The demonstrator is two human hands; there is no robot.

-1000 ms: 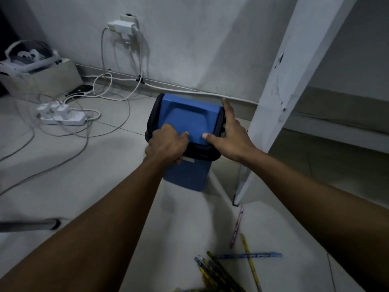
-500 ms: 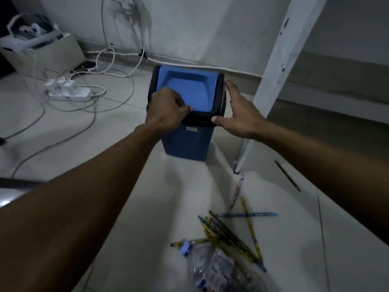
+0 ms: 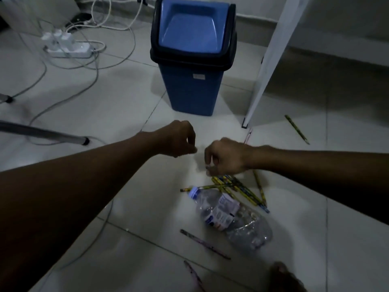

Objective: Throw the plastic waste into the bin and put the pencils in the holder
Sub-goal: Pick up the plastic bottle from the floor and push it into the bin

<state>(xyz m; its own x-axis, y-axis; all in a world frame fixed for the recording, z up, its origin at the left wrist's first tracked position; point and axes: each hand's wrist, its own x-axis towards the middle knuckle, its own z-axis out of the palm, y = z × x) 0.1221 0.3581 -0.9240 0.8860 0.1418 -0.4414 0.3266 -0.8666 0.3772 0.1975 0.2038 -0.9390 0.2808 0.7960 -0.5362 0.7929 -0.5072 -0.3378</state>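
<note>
**Materials and finishes, floor area**

Bin (image 3: pixel 194 85): moulded plastic, blue body, smooth with a dull sheen; black plastic collar; blue swing lid (image 3: pixel 190 31), smooth, slightly glossy. 1 small pale paper-like label on the front.

Bottle (image 3: pixel 229 220): clear thin plastic, crumpled, glinting; printed label of film or paper, cannot tell which; pale blue plastic cap.

Pencils (image 3: pixel 237 186): printed, patterned coating, faint shine.

Floor (image 3: pixel 130 106): pale glazed tile, smooth, reflective.

Power strip (image 3: pixel 67 46) and cables: white plastic, smooth.

Tube leg (image 3: pixel 42 133): metal-looking, satin grey, black end cap.
</note>
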